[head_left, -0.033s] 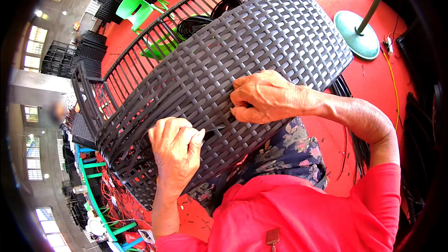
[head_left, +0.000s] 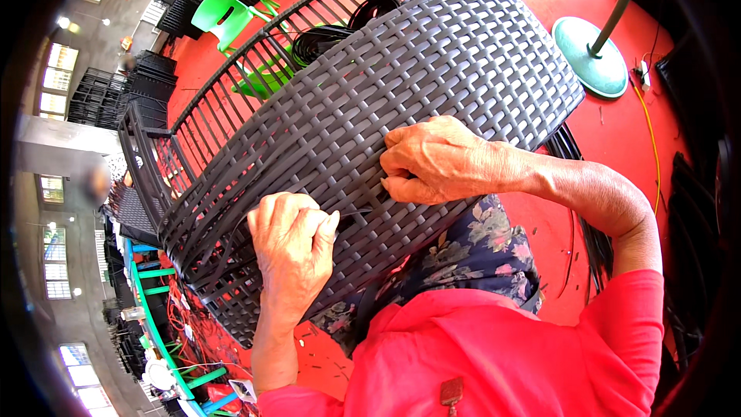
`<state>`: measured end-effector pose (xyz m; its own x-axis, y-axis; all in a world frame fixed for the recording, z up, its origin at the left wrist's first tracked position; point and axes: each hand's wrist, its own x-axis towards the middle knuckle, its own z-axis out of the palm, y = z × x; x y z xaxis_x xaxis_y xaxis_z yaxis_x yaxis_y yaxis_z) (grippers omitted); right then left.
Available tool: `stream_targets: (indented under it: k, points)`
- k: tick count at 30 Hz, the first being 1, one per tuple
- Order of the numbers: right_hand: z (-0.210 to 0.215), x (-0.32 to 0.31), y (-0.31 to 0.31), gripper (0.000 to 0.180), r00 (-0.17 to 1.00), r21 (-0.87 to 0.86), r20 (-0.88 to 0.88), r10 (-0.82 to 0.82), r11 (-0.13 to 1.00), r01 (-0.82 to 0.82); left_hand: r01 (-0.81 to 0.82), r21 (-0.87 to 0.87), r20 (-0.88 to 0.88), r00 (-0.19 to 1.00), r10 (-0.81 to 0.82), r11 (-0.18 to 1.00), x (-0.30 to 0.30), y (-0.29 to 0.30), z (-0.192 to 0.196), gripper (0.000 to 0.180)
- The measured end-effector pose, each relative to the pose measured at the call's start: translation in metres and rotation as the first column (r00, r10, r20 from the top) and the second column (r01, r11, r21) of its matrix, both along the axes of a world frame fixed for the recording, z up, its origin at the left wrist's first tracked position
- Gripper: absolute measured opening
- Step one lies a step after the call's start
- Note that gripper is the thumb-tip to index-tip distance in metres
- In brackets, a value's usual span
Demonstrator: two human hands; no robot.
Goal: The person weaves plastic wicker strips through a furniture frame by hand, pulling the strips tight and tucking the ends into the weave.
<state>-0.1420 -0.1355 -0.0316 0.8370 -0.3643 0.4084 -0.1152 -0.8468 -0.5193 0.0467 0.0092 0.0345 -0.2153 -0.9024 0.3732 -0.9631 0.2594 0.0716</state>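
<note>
A large curved panel of woven dark-grey plastic strips (head_left: 432,69) lies in front of me, wide end at the far right. Toward its left side the strips hang looser and denser. My left hand (head_left: 293,243) is closed over the lower middle of the weave. A thin dark plastic strip (head_left: 355,211) runs from near its thumb toward the right hand. My right hand (head_left: 436,161) presses on the weave with fingers curled and thumb against them; its fingertips are hidden, so what they pinch cannot be seen.
Behind the panel stand a black slatted frame (head_left: 204,112), a coil of black strip (head_left: 316,45) and green chairs (head_left: 224,17). A stand with a round pale-green base (head_left: 590,60) is at the right, near a yellow cord (head_left: 650,139). A green metal frame (head_left: 150,316) stands at the left.
My left hand has shifted very slightly to the right. My right hand and the woven panel look the same.
</note>
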Motion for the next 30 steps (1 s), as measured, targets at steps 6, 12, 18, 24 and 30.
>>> stream_targets:
  k: [6,12,18,24,30]
  points:
    - [0.004,0.0,0.002,0.028,0.99,0.155,-0.12,-0.076,0.983,0.095,0.011,0.133,-0.18,0.984,0.014,0.991,0.005,-0.007,0.002,0.015]
    - [0.002,-0.005,0.002,0.025,0.999,0.172,-0.034,0.028,0.985,-0.022,0.016,0.174,-0.225,0.974,0.024,0.985,0.014,-0.006,0.004,0.016]
    - [-0.003,-0.007,0.017,0.018,0.995,0.088,0.096,0.013,0.996,-0.021,-0.105,-0.082,0.359,0.924,0.128,0.991,-0.004,0.0,0.005,0.012]
    - [-0.002,-0.006,0.022,0.016,0.999,-0.028,0.048,0.014,1.0,-0.012,0.061,-0.062,0.604,0.797,-0.011,0.996,-0.023,0.005,0.002,0.024]
    - [-0.006,-0.006,0.008,0.012,0.989,0.019,0.114,0.098,0.995,-0.101,0.136,0.012,0.471,0.873,-0.125,0.991,-0.032,0.002,-0.001,0.02]
